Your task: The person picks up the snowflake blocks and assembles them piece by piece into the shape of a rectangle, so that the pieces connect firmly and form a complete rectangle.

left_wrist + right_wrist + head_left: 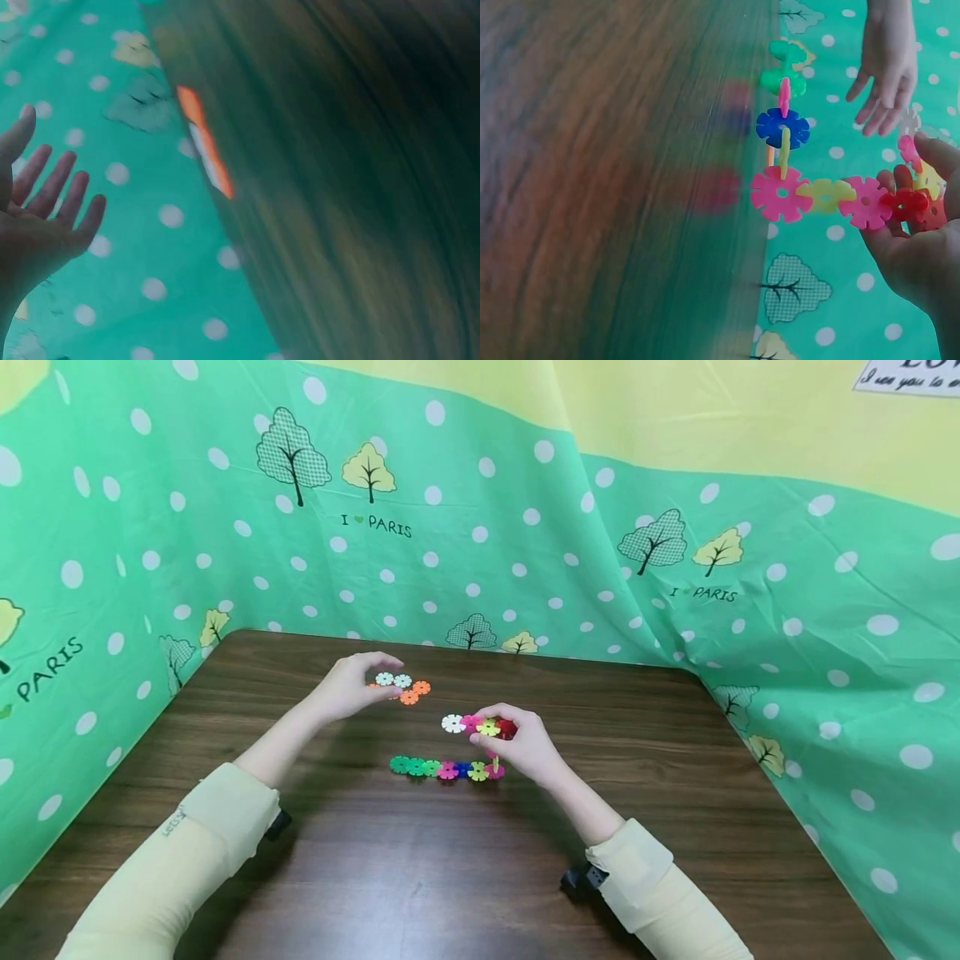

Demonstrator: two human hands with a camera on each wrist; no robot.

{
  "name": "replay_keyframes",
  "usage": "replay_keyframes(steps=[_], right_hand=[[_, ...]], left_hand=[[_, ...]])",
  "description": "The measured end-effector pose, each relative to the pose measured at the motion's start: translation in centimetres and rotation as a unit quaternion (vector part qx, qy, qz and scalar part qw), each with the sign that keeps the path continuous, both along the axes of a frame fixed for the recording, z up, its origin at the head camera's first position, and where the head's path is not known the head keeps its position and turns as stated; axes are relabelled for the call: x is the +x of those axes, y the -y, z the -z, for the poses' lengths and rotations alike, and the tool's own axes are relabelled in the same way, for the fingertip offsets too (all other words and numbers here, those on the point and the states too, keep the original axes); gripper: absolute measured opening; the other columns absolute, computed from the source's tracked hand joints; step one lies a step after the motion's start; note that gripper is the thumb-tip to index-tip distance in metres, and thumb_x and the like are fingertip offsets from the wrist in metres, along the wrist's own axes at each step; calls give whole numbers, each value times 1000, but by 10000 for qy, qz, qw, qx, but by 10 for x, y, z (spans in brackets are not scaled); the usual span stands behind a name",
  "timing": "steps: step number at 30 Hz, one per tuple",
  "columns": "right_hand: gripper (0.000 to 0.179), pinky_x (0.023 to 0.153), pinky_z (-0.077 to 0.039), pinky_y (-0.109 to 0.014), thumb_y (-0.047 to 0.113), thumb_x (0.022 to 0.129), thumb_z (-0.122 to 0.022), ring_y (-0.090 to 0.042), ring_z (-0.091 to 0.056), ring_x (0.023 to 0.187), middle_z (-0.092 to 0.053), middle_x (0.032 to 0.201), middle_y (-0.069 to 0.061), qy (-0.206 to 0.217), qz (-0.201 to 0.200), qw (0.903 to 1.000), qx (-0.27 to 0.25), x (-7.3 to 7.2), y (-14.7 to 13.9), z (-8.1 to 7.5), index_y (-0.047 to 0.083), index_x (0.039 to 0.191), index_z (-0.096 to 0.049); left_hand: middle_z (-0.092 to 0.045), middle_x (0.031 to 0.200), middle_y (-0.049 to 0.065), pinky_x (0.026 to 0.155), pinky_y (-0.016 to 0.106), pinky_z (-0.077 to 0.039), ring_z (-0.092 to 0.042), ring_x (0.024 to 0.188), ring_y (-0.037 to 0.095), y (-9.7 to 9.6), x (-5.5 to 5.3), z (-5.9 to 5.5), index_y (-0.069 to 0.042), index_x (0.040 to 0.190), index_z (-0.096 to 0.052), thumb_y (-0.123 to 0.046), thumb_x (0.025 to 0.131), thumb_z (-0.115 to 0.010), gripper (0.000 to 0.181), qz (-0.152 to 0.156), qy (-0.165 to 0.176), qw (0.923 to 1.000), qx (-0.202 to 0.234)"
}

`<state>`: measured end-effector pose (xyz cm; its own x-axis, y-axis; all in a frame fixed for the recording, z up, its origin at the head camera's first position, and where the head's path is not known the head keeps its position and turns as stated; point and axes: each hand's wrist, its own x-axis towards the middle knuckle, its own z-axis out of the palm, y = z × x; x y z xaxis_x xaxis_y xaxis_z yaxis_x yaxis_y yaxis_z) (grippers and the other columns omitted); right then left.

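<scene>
My right hand holds the upper end of a chain of notched plastic snowflake discs, pinching around its red and yellow discs. The white end disc sticks out to the left, past the fingertips. From the hand the chain drops to a pink corner, then runs left in a lower row of yellow, blue, pink and green discs, low over the table. My left hand hovers beside loose white discs and orange discs; in the left wrist view its fingers are spread and hold nothing.
The dark wooden table ends at a green dotted cloth hanging behind it and along both sides. Small black devices sit under the rolled sleeves. The table is blurred in the left wrist view.
</scene>
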<state>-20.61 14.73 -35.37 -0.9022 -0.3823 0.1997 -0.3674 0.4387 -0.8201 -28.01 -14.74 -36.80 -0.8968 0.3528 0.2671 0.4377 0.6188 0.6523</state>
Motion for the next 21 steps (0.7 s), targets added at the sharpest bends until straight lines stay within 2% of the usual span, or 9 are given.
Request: replay_keyframes(steps=[4, 8, 15, 21], right_hand=[[26, 53, -45, -19, 14, 83, -73, -42, -62, 65, -65, 74, -11, 46, -42, 10000, -15, -2, -1, 1, 3, 105, -66], [25, 52, -46, -20, 12, 83, -73, -44, -62, 65, -66, 74, -14, 6, -91, 9999, -114, -5, -3, 2, 1, 104, -66], [22, 54, -48, -20, 11, 83, -72, -45, -63, 67, -66, 76, -12, -23, -86, 9998, -189, -7, -3, 4, 1, 102, -65], [24, 54, -49, -21, 12, 83, -73, -44, -63, 67, -66, 77, -11, -58, -18, 9999, -149, -6, -2, 4, 0, 102, -65]], left_hand=[[-62, 123, 10, 99, 48, -42, -53, 120, 29, 15, -17, 15, -6, 122, -60, -28, 81, -76, 50, 124, -170, 9995, -228], [-60, 125, 15, 102, 49, -39, -50, 122, 33, 25, -28, 30, -1, 124, -58, -23, 81, -75, 51, 107, -15, 9994, -339], [-55, 131, 19, 105, 53, -34, -42, 128, 37, 30, -38, 48, -1, 127, -56, -13, 82, -73, 50, -67, 549, 9952, -805], [-56, 128, 22, 103, 51, -37, -47, 124, 38, 32, -45, 56, 2, 123, -58, -7, 81, -73, 46, -31, 580, 9897, -1310]])
